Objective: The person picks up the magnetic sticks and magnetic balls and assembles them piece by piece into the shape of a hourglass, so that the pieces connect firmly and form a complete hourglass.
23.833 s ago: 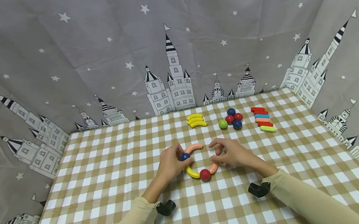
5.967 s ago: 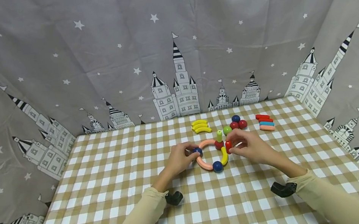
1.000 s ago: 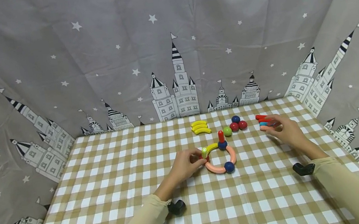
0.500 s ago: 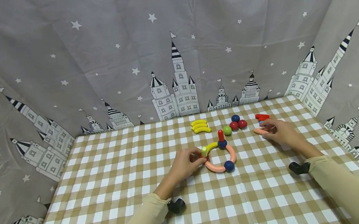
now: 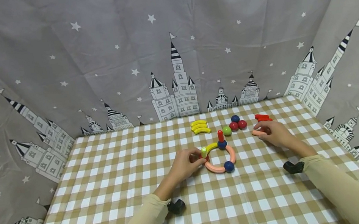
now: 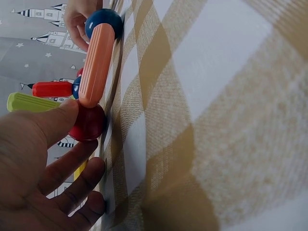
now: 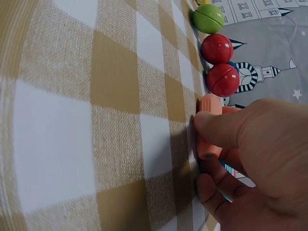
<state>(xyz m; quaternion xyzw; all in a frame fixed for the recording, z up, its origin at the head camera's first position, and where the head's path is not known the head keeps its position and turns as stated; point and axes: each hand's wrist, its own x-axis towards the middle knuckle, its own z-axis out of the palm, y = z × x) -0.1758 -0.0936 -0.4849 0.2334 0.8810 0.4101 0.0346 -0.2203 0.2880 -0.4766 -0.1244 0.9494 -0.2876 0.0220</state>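
In the head view, a ring of curved sticks and balls lies on the checked cloth. Its peach curved sticks (image 5: pixel 215 168), yellow curved stick (image 5: pixel 211 147) and blue balls (image 5: pixel 229 166) join end to end. A lime stick (image 5: pixel 204 152) stands upright on the red ball (image 6: pixel 88 121), and a red stick (image 5: pixel 220 136) on the far blue ball. My left hand (image 5: pixel 184 165) pinches the red ball at the ring's left side. My right hand (image 5: pixel 276 134) pinches a straight peach stick (image 7: pixel 210 143), low over the cloth near the loose sticks.
Three yellow curved sticks (image 5: pixel 200 126) lie behind the ring. Right of them sit a green ball (image 5: pixel 227 131), red balls (image 5: pixel 234 126) and a blue ball (image 5: pixel 235 118). Red sticks (image 5: pixel 263 117) lie beyond my right hand, which partly hides that pile. A curtain hangs behind the table.
My right hand has taken the peach stick from the pile and brought it a little left and nearer. Seconds earlier, the red stick was put upright and the ring turned. The left hand holds still.
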